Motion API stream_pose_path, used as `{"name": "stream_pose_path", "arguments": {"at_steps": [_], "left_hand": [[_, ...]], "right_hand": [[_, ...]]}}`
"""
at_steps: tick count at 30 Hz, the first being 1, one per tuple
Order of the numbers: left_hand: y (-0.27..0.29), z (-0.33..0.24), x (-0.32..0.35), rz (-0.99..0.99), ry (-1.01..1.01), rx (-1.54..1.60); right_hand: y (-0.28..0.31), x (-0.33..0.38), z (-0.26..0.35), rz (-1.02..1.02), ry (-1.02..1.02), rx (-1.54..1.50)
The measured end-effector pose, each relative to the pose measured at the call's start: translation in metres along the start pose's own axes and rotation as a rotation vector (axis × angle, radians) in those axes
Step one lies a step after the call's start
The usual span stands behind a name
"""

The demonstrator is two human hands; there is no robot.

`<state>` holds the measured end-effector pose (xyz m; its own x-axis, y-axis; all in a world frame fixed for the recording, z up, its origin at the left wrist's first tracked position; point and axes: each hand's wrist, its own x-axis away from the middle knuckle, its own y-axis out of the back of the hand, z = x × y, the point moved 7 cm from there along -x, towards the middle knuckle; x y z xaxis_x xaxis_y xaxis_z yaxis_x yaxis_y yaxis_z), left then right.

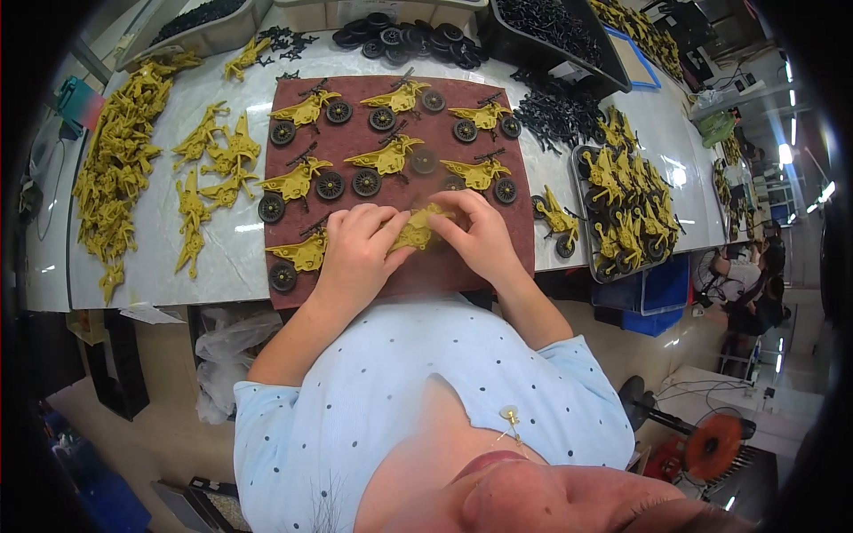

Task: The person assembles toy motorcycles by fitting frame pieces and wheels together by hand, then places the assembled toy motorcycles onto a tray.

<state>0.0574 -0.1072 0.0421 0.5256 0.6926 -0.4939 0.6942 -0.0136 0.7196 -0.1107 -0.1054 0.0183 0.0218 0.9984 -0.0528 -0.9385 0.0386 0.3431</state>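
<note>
Yellow toy motorcycle body (416, 229) at near edge of dark red mat (302, 93), pinched between both hands. Left hand (355, 251) closed on its left end, fingers curled over the top; right hand (481, 235) closed on its right end, thumb and fingertips pressed to the part. Both grips tight on the piece, hands almost touching.

Just left of left hand: one assembled yellow motorcycle with black wheel (298, 258) lying flat on mat. Farther on mat: two rows of finished motorcycles (388, 158), three in each, each with black wheels.

Mat rests on white tabletop (227, 253). Left of mat: loose yellow body halves (213, 173), scattered, and a thick pile of same (115, 169) at far left. Right of mat: single finished motorcycle (558, 222), then grey tray (582, 160) packed with finished ones. Far side of tabletop: heap of black wheels (404, 40), spread of small black parts (555, 115), black bin (546, 22) holding more. Blue crate (662, 289) below tabletop at right.
</note>
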Motion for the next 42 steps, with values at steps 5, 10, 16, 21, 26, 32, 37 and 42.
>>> {"name": "stream_pose_path", "arguments": {"at_steps": [5, 10, 16, 21, 26, 32, 37, 42], "left_hand": [[-0.002, 0.001, 0.009, 0.008, 0.102, -0.11], [-0.001, -0.002, 0.01, 0.027, 0.13, -0.17], [-0.005, -0.001, 0.014, 0.062, 0.17, -0.166], [-0.004, -0.003, 0.012, 0.085, 0.183, -0.176], [-0.006, -0.008, 0.01, 0.078, 0.187, -0.187], [-0.008, -0.009, 0.008, 0.072, 0.189, -0.176], [-0.011, -0.008, 0.004, 0.091, 0.169, -0.176], [-0.014, -0.006, 0.0, 0.145, 0.171, -0.196]], "right_hand": [[-0.009, 0.0, 0.005, 0.006, -0.013, 0.192], [-0.015, 0.0, 0.01, -0.02, 0.147, 0.3], [-0.019, 0.002, 0.007, -0.031, 0.224, 0.45], [-0.023, 0.004, 0.004, -0.042, 0.231, 0.47], [-0.022, 0.006, 0.004, -0.059, 0.263, 0.498], [-0.02, 0.008, 0.0, -0.046, 0.225, 0.488], [-0.019, 0.006, -0.003, 0.016, 0.153, 0.555], [-0.015, 0.001, -0.003, 0.118, 0.115, 0.543]]}}
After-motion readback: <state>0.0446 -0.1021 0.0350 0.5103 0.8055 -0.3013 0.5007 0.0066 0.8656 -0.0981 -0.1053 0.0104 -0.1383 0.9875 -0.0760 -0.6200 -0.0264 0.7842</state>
